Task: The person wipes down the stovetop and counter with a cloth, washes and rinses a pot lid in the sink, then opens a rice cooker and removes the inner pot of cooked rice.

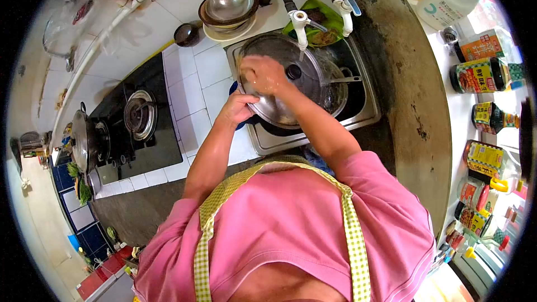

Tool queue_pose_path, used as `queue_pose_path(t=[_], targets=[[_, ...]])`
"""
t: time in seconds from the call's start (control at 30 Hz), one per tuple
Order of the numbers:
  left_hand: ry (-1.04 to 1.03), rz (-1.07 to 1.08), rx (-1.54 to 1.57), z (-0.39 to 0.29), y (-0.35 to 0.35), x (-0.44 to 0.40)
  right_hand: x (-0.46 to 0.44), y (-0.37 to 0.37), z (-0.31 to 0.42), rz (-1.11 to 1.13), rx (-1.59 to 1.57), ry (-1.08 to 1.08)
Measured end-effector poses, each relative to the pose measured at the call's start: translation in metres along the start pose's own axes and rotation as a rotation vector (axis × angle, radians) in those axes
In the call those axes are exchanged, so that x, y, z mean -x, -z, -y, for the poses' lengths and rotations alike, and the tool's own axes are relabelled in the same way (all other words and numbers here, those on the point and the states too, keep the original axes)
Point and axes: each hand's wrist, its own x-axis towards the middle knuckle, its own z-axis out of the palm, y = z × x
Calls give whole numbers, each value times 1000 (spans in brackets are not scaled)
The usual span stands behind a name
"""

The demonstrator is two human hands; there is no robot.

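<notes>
A round pot lid (277,109) with a clear top, a metal rim and a black knob (293,71) is over the sink (366,109). My left hand (238,109) is closed on the lid's near-left rim, thumb on top. On the lid's left part rests my right hand (263,75), its fingers curled and partly blurred. Whatever the right fingers hold, if anything, is hidden. Something blue shows beside my left hand. Right of the lid, a metal handle (347,79) sticks out over the sink.
Two taps (300,22) hang over the sink's back, by a green bowl (324,14). Stacked metal bowls (229,5) stand behind the tiled counter. To the left is a gas hob (140,114) with a lidded wok (84,140). Sauce bottles (478,75) line the right ledge.
</notes>
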Motion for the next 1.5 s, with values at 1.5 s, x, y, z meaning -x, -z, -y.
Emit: queue_pose_path(t=[1.5], targets=[[42, -122, 37, 18, -5, 15, 73, 34, -133, -221, -17, -875]])
